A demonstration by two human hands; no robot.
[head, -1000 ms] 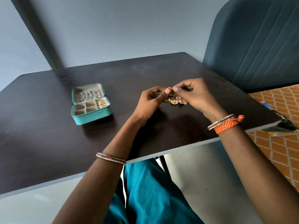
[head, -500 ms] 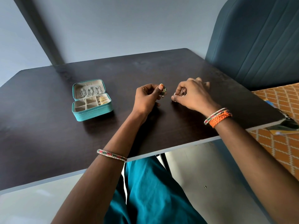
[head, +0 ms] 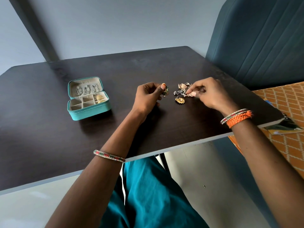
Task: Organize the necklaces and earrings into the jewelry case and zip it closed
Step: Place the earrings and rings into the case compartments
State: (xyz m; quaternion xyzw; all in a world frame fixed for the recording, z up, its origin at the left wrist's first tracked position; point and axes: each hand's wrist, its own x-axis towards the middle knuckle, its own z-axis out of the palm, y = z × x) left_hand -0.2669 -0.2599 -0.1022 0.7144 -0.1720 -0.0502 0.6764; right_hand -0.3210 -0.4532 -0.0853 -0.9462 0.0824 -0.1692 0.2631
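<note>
A teal jewelry case (head: 89, 111) lies open at the left of the dark table (head: 49, 137). Silver necklaces hang in its lid, and gold earrings (head: 100, 98) fill a back right compartment. My left hand (head: 148, 96) pinches a small green earring (head: 165, 90) just above the table. To its right lies a loose pile of jewelry (head: 182, 90). My right hand (head: 209, 94) pinches a piece at the pile's right side. A round gold earring (head: 180, 100) lies alone on the table in front of the pile.
A dark teal upholstered chair back (head: 263, 38) stands behind the table's right corner. An orange patterned cloth (head: 287, 99) with a paper on it lies at the right. The table's near edge runs over my lap.
My hands have parted. The right hand has lowered to the table and uncovered the jewelry pile; the gold earring now lies on the table. The left hand keeps the green earring.
</note>
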